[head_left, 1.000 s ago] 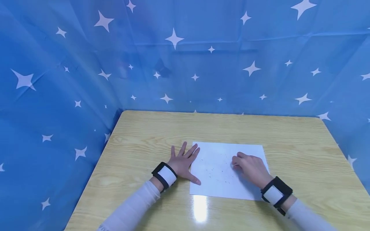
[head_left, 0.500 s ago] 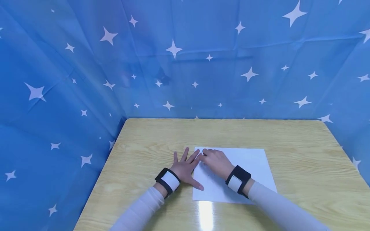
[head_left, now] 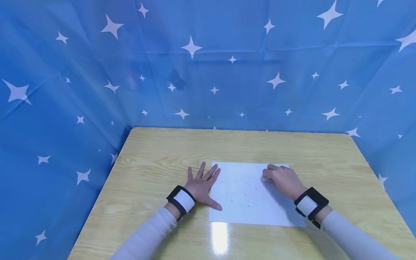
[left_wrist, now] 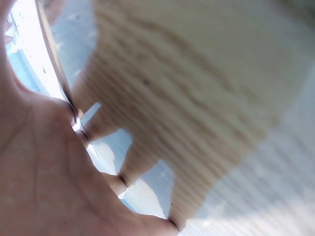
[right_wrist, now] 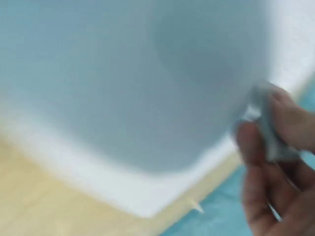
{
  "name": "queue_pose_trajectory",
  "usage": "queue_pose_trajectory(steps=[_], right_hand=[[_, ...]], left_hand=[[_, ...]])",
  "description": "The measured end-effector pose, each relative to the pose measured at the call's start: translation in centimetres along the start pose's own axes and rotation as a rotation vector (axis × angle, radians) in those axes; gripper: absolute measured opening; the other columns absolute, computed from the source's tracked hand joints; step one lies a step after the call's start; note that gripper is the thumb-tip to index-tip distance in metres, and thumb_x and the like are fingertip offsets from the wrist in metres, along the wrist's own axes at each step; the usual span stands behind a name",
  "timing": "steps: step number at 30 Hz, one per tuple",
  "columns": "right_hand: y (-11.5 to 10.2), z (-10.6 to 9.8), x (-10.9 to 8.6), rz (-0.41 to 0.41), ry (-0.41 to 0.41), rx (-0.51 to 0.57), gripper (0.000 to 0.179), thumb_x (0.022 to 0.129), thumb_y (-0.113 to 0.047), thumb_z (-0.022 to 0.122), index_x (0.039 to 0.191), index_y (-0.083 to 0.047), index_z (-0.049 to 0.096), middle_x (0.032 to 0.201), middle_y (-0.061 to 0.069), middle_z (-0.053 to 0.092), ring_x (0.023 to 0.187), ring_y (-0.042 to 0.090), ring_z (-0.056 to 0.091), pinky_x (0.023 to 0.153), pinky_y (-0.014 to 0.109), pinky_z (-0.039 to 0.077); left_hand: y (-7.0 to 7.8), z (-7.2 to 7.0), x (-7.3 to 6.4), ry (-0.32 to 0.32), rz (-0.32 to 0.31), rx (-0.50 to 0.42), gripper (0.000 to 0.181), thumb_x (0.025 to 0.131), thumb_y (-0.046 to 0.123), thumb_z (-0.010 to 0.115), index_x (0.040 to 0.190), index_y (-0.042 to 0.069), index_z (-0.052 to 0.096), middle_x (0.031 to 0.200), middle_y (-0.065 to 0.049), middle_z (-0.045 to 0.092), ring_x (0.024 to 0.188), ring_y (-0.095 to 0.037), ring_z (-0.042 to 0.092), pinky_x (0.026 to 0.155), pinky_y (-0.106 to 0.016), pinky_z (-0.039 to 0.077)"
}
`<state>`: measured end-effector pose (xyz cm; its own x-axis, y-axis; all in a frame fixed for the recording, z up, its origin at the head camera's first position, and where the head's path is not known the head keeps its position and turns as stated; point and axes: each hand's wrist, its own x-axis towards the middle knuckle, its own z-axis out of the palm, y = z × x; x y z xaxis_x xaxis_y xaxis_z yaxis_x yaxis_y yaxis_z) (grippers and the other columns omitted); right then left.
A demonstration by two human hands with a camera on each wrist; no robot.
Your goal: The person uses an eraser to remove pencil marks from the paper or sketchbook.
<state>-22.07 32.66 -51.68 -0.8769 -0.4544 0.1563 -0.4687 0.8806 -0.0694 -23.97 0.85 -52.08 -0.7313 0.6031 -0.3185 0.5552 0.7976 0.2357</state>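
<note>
A white sheet of paper (head_left: 266, 213) lies on the wooden table, dotted with small dark specks (head_left: 249, 206) that look like crumbs. Spread fingers and thumb of my left hand (head_left: 199, 188) rest over the sheet's left edge, the palm mostly on the table. Above the right part of the paper, my right hand (head_left: 286, 182) pinches a small whitish-grey block, probably an eraser (right_wrist: 271, 135), between thumb and fingers. Blur in the right wrist view hides its exact shape. Whether it touches the paper at this moment, I cannot tell.
The pale wooden table (head_left: 169, 144) reaches back to a blue curtain (head_left: 208, 72) with white stars, which also hangs along the left and right sides. A bright reflection (head_left: 220, 238) shines on the table in front of the paper.
My right hand swept left with the eraser to beside my left fingers, then came back to the paper's right part. My left hand stays put. The head view shifted slightly.
</note>
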Motion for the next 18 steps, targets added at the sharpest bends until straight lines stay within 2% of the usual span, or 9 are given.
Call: queue_pose_trajectory(steps=[3, 5, 8, 10, 13, 15, 18], right_hand=[[-2.3, -0.1, 2.7, 0.025, -0.029, 0.077, 0.014, 0.079, -0.011, 0.077, 0.092, -0.016, 0.074, 0.085, -0.001, 0.069, 0.07, 0.013, 0.062, 0.063, 0.035, 0.058], [-4.4, 0.3, 4.6, -0.013, -0.031, 0.099, 0.017, 0.081, -0.013, 0.075, 0.098, -0.015, 0.073, 0.09, 0.001, 0.07, 0.076, 0.014, 0.064, 0.067, 0.035, 0.059], [-7.0, 1.6, 6.1, -0.128, -0.026, 0.026, 0.02, 0.084, -0.011, 0.072, 0.103, -0.013, 0.072, 0.094, 0.004, 0.07, 0.078, 0.015, 0.064, 0.068, 0.034, 0.059], [-7.6, 2.1, 6.1, -0.206, -0.001, -0.051, 0.019, 0.084, -0.008, 0.07, 0.103, -0.012, 0.073, 0.092, 0.005, 0.069, 0.076, 0.015, 0.063, 0.065, 0.032, 0.059], [-6.3, 2.0, 4.7, -0.274, 0.046, -0.15, 0.019, 0.083, -0.003, 0.07, 0.1, -0.011, 0.073, 0.09, 0.006, 0.068, 0.073, 0.015, 0.063, 0.061, 0.031, 0.059], [-4.3, 1.5, 3.1, -0.246, 0.065, -0.157, 0.018, 0.082, -0.002, 0.071, 0.096, -0.012, 0.074, 0.087, 0.006, 0.068, 0.072, 0.016, 0.063, 0.06, 0.031, 0.059], [-0.8, 0.7, 0.3, -0.163, 0.075, -0.136, 0.016, 0.078, -0.002, 0.074, 0.091, -0.012, 0.073, 0.084, 0.006, 0.068, 0.069, 0.017, 0.064, 0.057, 0.033, 0.058]], left_hand=[[0.0, 0.1, 0.1, -0.006, -0.007, 0.009, 0.132, 0.056, 0.081, 0.066, 0.156, 0.021, 0.006, 0.163, 0.003, -0.003, 0.141, -0.039, -0.012, 0.103, -0.08, -0.002], [0.1, 0.7, 0.4, -0.003, -0.011, 0.006, 0.131, 0.056, 0.084, 0.064, 0.156, 0.022, 0.006, 0.163, 0.004, -0.003, 0.142, -0.038, -0.012, 0.103, -0.08, -0.002], [0.4, 1.5, 0.9, -0.01, -0.015, 0.002, 0.13, 0.056, 0.085, 0.062, 0.156, 0.023, 0.006, 0.163, 0.006, -0.003, 0.142, -0.037, -0.013, 0.104, -0.079, -0.001], [0.6, 1.7, 1.0, -0.011, -0.01, -0.006, 0.129, 0.057, 0.085, 0.062, 0.156, 0.024, 0.006, 0.163, 0.006, -0.003, 0.142, -0.037, -0.013, 0.104, -0.079, 0.0], [0.6, 1.5, 0.9, 0.006, -0.002, -0.008, 0.13, 0.056, 0.084, 0.064, 0.156, 0.023, 0.007, 0.163, 0.004, -0.001, 0.142, -0.037, -0.012, 0.104, -0.079, 0.0], [0.4, 1.2, 0.7, 0.011, -0.006, 0.003, 0.131, 0.055, 0.084, 0.063, 0.156, 0.023, 0.006, 0.163, 0.005, -0.002, 0.142, -0.036, -0.012, 0.105, -0.078, -0.001], [0.1, 0.5, 0.3, 0.003, -0.01, 0.01, 0.133, 0.055, 0.084, 0.064, 0.156, 0.022, 0.004, 0.163, 0.005, -0.003, 0.142, -0.037, -0.013, 0.105, -0.078, -0.002]])
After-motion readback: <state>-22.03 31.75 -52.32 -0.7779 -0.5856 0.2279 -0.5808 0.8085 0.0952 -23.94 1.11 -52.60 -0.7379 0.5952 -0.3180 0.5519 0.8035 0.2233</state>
